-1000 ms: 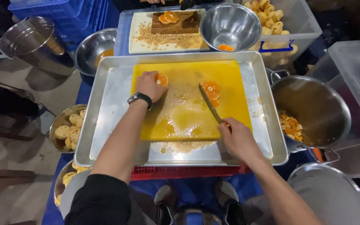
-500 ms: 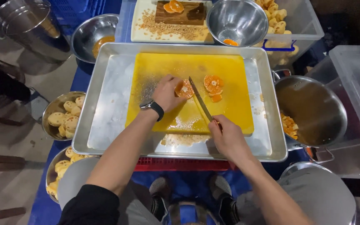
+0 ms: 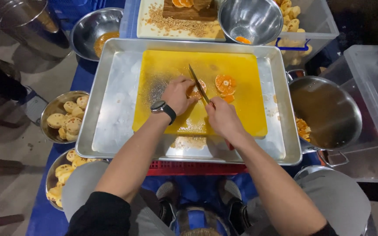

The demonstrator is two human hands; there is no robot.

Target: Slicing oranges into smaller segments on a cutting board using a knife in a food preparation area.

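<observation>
Flat rectangular plastic cutting board (image 3: 176, 74): yellow. Round cut citrus slices (image 3: 225, 83): orange with pale segment lines. Shallow metal tray (image 3: 114, 109): silver. Strapped wristwatch (image 3: 163, 108): black. Peeled fruit in round steel bowl (image 3: 68, 120): pale yellow.

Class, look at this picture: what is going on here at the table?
A person is slicing fruit. The left hand steadies a peeled orange fruit on the yellow plastic cutting board, which lies in a large rectangular metal tray. The right hand holds a long-bladed knife with its blade on that fruit. Round orange slices lie beside it on the board. Steel bowls of pale peeled pieces stand to the left.
</observation>
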